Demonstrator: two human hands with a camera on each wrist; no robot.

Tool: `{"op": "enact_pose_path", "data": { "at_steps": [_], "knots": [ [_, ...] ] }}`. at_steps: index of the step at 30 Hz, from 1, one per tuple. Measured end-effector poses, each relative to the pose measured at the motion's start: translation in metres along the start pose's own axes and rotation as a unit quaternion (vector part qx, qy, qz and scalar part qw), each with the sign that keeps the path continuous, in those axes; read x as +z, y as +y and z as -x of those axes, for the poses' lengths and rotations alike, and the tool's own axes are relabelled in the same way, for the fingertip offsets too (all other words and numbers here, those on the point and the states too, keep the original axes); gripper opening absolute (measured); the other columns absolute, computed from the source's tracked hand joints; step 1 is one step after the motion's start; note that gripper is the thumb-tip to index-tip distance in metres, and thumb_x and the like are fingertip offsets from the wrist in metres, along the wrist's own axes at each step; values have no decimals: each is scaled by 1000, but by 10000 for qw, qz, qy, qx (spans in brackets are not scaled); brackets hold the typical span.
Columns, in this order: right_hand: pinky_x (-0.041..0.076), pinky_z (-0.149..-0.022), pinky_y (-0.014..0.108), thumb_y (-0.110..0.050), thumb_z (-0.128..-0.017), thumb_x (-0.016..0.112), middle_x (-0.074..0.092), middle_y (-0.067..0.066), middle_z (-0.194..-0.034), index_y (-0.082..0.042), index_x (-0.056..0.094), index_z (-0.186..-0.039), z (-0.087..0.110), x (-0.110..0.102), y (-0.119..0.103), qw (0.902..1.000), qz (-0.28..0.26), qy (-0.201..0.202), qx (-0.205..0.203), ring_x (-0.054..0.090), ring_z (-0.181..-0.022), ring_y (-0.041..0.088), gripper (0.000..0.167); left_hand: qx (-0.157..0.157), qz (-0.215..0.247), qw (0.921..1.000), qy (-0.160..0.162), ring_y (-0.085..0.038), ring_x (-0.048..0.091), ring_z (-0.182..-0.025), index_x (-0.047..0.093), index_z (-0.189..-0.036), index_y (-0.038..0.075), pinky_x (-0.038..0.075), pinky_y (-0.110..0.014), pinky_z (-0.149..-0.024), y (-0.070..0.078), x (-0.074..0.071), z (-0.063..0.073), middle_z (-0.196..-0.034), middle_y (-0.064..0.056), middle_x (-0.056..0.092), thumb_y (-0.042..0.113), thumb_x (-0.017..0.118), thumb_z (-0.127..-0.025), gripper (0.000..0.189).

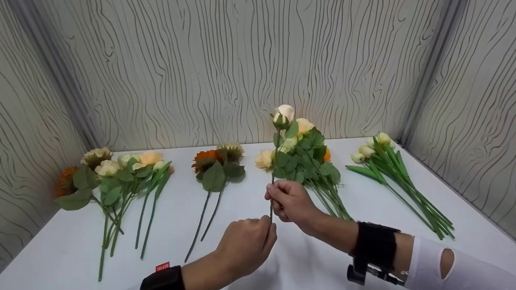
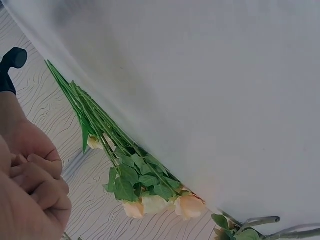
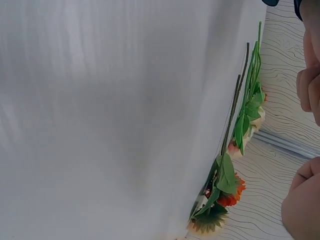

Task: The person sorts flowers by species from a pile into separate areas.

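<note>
A pale rose (image 1: pixel 284 114) stands upright on its long stem in the head view, above the middle of the table. My right hand (image 1: pixel 293 201) pinches the stem between thumb and curled fingers. Just below, my left hand (image 1: pixel 248 243) grips the stem's lower end in a fist. The left wrist view shows both hands close together, the left hand (image 2: pixel 30 185) at the left edge; the stem is hidden there. In the right wrist view the right hand (image 3: pixel 302 200) is partly cut off at the right edge.
A rose bunch (image 1: pixel 306 157) lies behind my right hand. White tulips (image 1: pixel 403 181) lie at the right. Two sunflower-like stems (image 1: pixel 215 173) lie left of centre, and a mixed bunch (image 1: pixel 121 181) at far left. Patterned panels (image 1: pixel 242 72) enclose the white table (image 1: pixel 177 241).
</note>
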State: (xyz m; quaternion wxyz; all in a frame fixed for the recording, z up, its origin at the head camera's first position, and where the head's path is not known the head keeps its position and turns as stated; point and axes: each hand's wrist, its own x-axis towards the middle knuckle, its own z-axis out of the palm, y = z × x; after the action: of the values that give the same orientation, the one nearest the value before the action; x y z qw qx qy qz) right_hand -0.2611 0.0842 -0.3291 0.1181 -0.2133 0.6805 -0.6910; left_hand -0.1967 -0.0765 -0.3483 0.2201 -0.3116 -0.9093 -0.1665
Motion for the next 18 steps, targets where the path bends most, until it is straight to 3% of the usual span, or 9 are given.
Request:
{"op": "enact_pose_path", "data": {
  "at_steps": [9, 14, 18],
  "knots": [
    [28, -43, 19, -18, -104, 52, 46, -2, -60, 2, 58, -89, -1, 1, 2, 9997, 205, 45, -86, 35, -45, 7, 25, -213, 211, 9975, -634, 0, 35, -46, 58, -81, 12, 30, -12, -42, -3, -6, 3, -54, 9, 45, 20, 48, -104, 26],
    [28, -43, 19, -18, -104, 52, 45, -2, -59, 4, 57, -89, -2, -2, 4, 9990, 404, 50, -160, 36, -45, 7, 27, -119, 156, 9972, -717, 0, 36, -46, 58, -80, 13, 31, -14, -42, -9, -8, 6, -54, 10, 46, 21, 47, -104, 27],
    [31, -43, 19, -18, -104, 53, 46, 0, -59, 7, 59, -89, -5, -10, 5, 9944, 955, 282, -366, 37, -46, 7, 29, -402, 151, 9960, -778, 0, 38, -47, 60, -83, 14, 34, -14, -44, -20, -17, 9, -55, 11, 47, 23, 48, -104, 26]
  ]
}}
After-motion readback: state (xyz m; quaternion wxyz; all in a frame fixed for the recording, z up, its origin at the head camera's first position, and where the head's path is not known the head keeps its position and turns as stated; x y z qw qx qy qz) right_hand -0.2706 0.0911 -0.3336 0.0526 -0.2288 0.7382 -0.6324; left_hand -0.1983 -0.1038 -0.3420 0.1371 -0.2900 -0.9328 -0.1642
